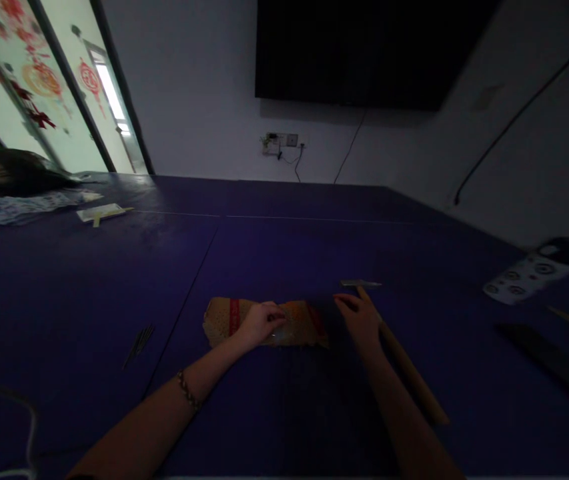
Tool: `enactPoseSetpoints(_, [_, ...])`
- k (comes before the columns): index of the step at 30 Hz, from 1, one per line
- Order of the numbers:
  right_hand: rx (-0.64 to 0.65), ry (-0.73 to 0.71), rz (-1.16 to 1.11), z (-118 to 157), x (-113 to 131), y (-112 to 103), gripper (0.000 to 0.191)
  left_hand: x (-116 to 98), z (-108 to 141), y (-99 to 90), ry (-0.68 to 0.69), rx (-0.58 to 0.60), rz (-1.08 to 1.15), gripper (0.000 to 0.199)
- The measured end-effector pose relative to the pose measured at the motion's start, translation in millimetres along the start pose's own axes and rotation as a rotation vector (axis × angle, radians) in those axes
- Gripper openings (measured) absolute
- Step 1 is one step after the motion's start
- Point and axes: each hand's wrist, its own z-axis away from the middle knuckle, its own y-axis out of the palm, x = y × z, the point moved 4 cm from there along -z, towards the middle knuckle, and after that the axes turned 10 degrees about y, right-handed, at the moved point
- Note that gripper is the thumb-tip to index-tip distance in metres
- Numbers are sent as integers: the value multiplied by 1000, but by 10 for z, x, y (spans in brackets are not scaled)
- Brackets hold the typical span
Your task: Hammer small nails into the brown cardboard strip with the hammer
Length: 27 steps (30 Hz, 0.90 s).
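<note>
A worn brown board (221, 320) with red bands lies on the purple table in front of me; cardboard or wood, I cannot tell. My left hand (260, 323) rests on its middle with curled fingers. A small pale, shiny patch shows under those fingertips, too dim to name. To the right of the board, my right hand (359, 320) is raised a little, thumb and fingertips brought together. Whether a small thing is pinched there cannot be made out. Just beside this hand lies a hammer (409, 373), its wooden handle slanting toward me and its metal head pointing away.
Several thin metal rods (138, 345) lie left on the purple table (89, 280). A dark flat bar (549, 360) and a white patterned object (527, 277) are at right. A white cable (32, 433) curves at lower left; a white packet (100, 213) lies farther back.
</note>
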Motion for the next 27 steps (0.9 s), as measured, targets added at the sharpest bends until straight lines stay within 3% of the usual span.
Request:
enactPoseSetpoints(4, [-53,55,163,-65,-184,-235,26,-2,-1,9,24,-8,-9,13])
enactPoseSetpoints(8, [-75,223,326,97,-480,-641,34,-12,5,7,45,-5,-24,13])
enactPoseSetpoints(12, [33,379,363,224,-753,-928,21,-12,5,11,63,0,-33,16])
enactPoseSetpoints(18, [325,524,117,59,-760,-917,15,-11,-8,16,78,4,-33,15])
enactPoseSetpoints(23, [506,611,-351,40,-484,-838,22,-14,-17,14,91,9,-42,16])
enactPoseSetpoints(27, [596,605,-646,98,-218,-666,11,-3,-22,21,90,3,-49,15])
